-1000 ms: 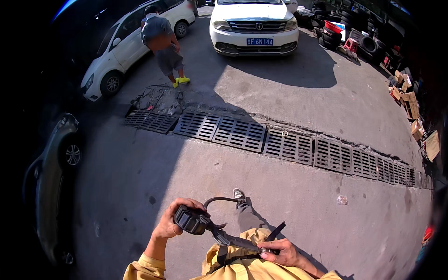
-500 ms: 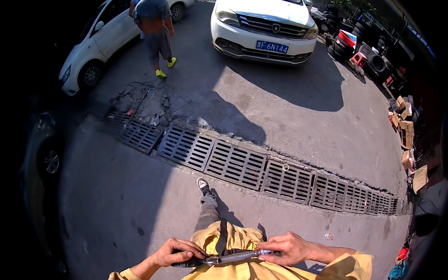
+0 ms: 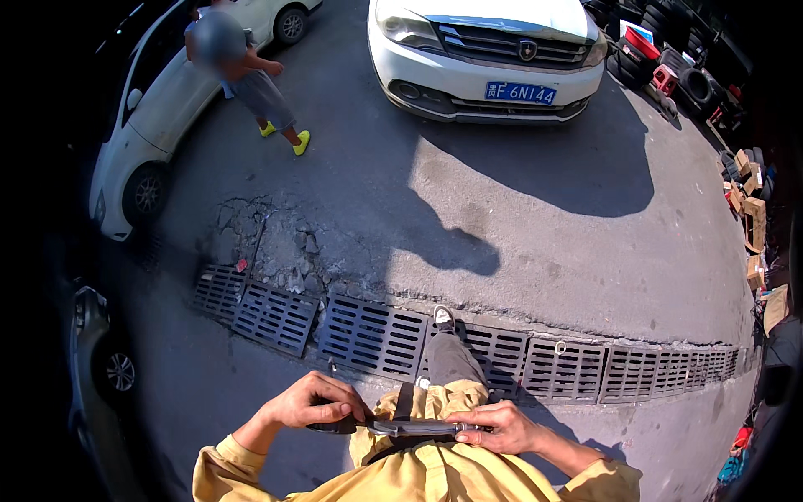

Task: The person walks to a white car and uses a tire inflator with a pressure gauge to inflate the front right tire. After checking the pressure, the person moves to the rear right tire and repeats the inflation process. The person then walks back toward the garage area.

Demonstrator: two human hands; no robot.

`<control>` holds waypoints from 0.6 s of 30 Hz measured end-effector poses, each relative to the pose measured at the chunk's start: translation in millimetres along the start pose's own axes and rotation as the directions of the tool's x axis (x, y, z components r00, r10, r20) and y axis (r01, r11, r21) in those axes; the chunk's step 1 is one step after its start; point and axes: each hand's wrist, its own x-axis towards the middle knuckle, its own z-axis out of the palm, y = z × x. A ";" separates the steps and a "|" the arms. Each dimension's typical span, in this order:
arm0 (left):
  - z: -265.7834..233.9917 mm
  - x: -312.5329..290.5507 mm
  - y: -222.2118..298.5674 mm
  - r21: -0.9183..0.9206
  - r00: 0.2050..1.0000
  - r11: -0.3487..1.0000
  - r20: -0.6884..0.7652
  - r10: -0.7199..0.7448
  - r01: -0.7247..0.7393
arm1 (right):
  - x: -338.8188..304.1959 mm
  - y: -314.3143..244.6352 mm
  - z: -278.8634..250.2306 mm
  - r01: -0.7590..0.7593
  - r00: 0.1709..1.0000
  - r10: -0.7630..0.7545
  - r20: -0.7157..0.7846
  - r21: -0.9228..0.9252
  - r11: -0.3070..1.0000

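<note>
Both my hands grip one long metal hand tool held level across my waist. Its left end is black, its middle a slim grey shaft, and its right end a narrower silvery fitting; its exact kind does not show. My left hand is closed round the black end, partly covering it, with the thumb on top. Round the silvery end my right hand is closed, the thumb lying along it. A dark strap hangs down behind the tool against my yellow clothing.
A row of metal drain grates crosses the ground under my forward foot. Broken concrete lies beyond its left part. A white car faces me; another white car and a walking person are far left. Tyres and cardboard boxes line the right.
I have stepped forward; my foot now reaches the grates, and the white car appears nearer. The other person has shifted left and turned. Both hands keep hold of the tool.
</note>
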 end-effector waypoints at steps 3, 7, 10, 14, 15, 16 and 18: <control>-143.8 94.2 3.3 0.061 0.996 0.998 0.088 -0.029 0.024 | 114.5 29.7 -57.3 0.020 0.982 -0.021 -0.185 -0.008 1.000; -314.3 198.3 46.4 0.120 0.988 0.981 -0.035 -0.148 0.151 | 285.3 41.9 -181.5 0.016 0.958 -0.041 -0.284 -0.089 0.996; -426.2 246.1 83.0 0.045 0.966 0.980 -0.186 -0.180 0.191 | 415.2 16.8 -298.5 0.141 0.937 -0.230 -0.262 -0.319 0.937; -566.9 287.1 111.7 -0.094 0.913 0.990 -0.405 0.060 -0.107 | 614.0 -59.5 -432.8 0.271 0.915 -0.397 -0.062 -0.635 0.723; -607.0 290.1 107.9 -0.108 0.878 0.990 -0.477 0.026 -0.088 | 672.8 -66.3 -444.9 0.270 0.935 -0.355 0.024 -0.698 0.663; -650.1 297.6 99.7 -0.130 0.847 0.988 -0.532 -0.003 -0.078 | 726.5 -71.0 -451.1 0.261 0.951 -0.293 0.099 -0.764 0.590; -729.1 307.0 74.3 -0.095 0.799 0.995 -0.601 -0.023 -0.043 | 832.2 -40.5 -435.0 0.313 0.945 -0.248 0.214 -0.814 0.490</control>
